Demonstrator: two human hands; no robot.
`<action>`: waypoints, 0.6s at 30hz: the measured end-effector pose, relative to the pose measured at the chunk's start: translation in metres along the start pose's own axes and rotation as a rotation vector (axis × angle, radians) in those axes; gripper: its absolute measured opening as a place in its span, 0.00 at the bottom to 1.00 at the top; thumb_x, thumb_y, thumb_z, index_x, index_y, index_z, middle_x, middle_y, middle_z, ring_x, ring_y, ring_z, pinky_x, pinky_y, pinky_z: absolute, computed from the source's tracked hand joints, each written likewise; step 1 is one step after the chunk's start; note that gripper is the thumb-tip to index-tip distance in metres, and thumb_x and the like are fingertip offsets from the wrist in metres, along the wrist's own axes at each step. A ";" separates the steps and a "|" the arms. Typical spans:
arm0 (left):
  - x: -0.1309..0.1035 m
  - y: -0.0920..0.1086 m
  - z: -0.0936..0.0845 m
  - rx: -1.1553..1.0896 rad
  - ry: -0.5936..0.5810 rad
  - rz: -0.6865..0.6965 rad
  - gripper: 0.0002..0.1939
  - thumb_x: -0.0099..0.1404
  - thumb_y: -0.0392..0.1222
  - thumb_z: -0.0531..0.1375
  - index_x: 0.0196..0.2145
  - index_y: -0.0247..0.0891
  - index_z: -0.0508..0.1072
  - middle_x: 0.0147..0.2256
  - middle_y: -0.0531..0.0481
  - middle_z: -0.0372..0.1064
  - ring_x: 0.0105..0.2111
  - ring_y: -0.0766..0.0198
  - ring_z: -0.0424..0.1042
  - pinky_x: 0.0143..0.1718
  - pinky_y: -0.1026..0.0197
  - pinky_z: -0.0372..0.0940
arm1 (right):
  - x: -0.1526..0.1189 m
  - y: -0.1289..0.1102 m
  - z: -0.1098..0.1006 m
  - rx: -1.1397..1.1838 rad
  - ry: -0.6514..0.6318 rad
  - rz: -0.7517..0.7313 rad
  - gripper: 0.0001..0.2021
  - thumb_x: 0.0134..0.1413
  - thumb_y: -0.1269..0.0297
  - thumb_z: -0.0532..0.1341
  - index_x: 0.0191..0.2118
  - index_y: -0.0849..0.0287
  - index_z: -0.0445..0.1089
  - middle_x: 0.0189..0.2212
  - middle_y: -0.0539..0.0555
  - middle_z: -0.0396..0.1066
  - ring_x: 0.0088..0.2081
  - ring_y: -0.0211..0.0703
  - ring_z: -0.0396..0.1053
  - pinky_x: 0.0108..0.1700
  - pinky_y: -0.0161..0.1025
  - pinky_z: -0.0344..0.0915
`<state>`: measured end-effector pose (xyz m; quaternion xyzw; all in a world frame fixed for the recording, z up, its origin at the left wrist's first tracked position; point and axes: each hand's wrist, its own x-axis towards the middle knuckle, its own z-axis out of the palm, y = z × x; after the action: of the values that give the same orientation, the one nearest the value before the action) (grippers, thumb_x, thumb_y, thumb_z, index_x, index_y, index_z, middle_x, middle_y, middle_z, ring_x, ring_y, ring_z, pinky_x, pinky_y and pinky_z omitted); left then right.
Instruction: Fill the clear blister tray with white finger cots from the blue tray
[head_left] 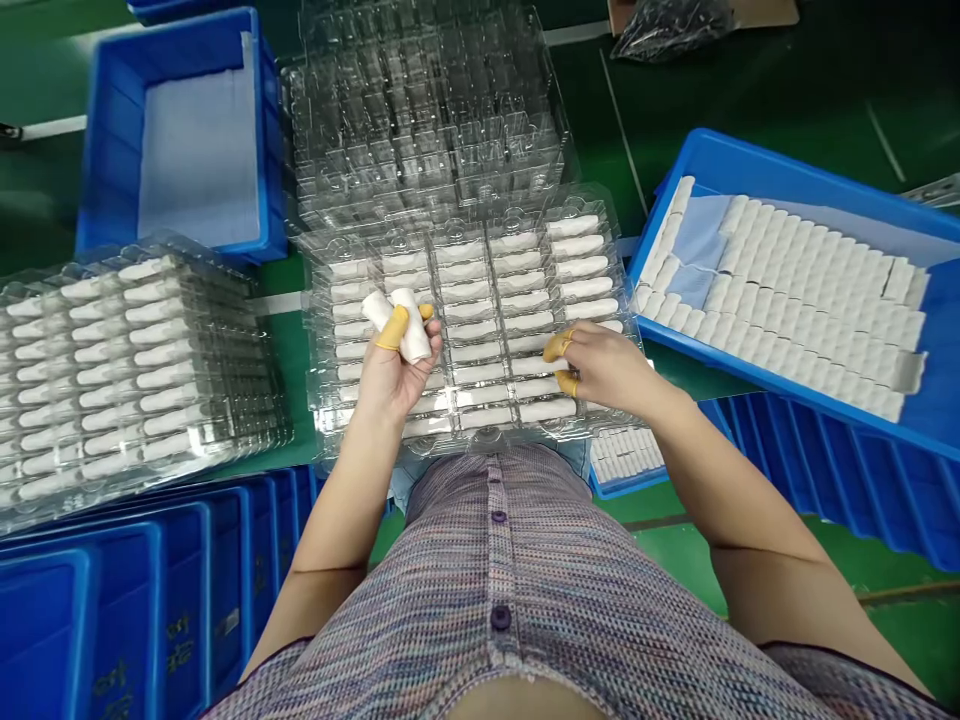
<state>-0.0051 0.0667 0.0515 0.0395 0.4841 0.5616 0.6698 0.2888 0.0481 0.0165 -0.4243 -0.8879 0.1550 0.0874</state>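
Note:
Two white, smooth cylindrical pieces (411, 325) lie crossed in my left hand (397, 365), whose fingers are closed around them above the left part of a clear plastic tray (322, 385). The tray has columns of narrow slots filled with similar white pieces (474, 328). At its right side, my right hand (604, 365) reaches down with thumb and fingertips bent around the end of a white piece (541, 366) lying in a slot. Yellow finger cots cover fingertips on both hands. The grip's inner side on the right is partly hidden.
Clear empty trays (427, 90) are stacked behind. Filled trays (135, 370) stand piled at left. A blue bin (750, 150) at right holds rows of white pieces; another blue bin (94, 170) at far left has a pale liner. More blue bins (161, 600) stand below.

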 end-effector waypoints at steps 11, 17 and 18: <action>-0.006 -0.027 -0.013 0.259 -0.417 0.087 0.27 0.47 0.53 0.82 0.41 0.39 0.82 0.40 0.46 0.82 0.42 0.57 0.81 0.45 0.58 0.76 | 0.034 -0.063 0.012 1.393 0.068 0.249 0.16 0.65 0.49 0.66 0.52 0.52 0.75 0.48 0.55 0.81 0.45 0.47 0.80 0.47 0.47 0.79; -0.008 -0.028 -0.008 0.409 -0.470 0.227 0.24 0.49 0.57 0.80 0.35 0.39 0.82 0.35 0.47 0.80 0.36 0.59 0.78 0.38 0.59 0.73 | 0.054 -0.088 0.019 1.764 0.039 0.372 0.20 0.52 0.47 0.76 0.37 0.54 0.71 0.40 0.51 0.78 0.39 0.42 0.79 0.41 0.42 0.80; -0.007 -0.029 -0.008 0.408 -0.458 0.272 0.23 0.49 0.57 0.80 0.35 0.39 0.82 0.34 0.47 0.79 0.36 0.59 0.77 0.38 0.59 0.73 | 0.055 -0.089 0.020 1.693 0.099 0.368 0.20 0.52 0.47 0.76 0.36 0.54 0.70 0.41 0.51 0.77 0.39 0.42 0.78 0.40 0.42 0.79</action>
<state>0.0108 0.0467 0.0348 0.3620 0.4137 0.5140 0.6585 0.1837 0.0342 0.0306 -0.3597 -0.3860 0.7568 0.3857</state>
